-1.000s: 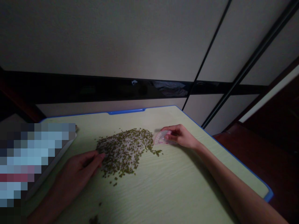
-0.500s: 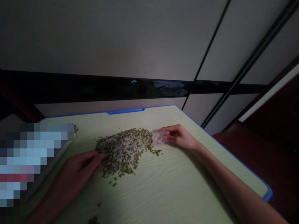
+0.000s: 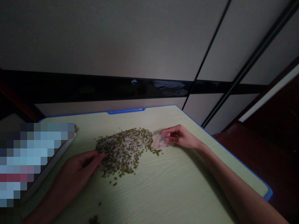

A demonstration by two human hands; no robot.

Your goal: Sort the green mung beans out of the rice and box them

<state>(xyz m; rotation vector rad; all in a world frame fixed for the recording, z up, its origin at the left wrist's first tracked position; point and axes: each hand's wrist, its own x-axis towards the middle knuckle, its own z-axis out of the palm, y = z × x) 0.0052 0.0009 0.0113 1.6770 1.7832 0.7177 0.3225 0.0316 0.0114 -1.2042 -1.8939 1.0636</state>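
Observation:
A heap of small green beans mixed with white grains (image 3: 123, 149) lies in the middle of a pale green table (image 3: 163, 193) with a blue rim. My right hand (image 3: 181, 137) pinches a small clear pink semicircular piece (image 3: 159, 141), like a protractor, held upright on its edge at the heap's right side. My left hand (image 3: 79, 166) rests flat on the table with its fingers stretched out, their tips touching the heap's left edge.
A flat light object (image 3: 44, 174) lies along the table's left side under a blurred patch. A few stray beans (image 3: 94, 219) sit near the front edge. Behind the table are a pale wall and dark rails; dark floor lies to the right.
The pink piece in my right hand has tilted up more upright against the heap's right side. My left hand has stayed put.

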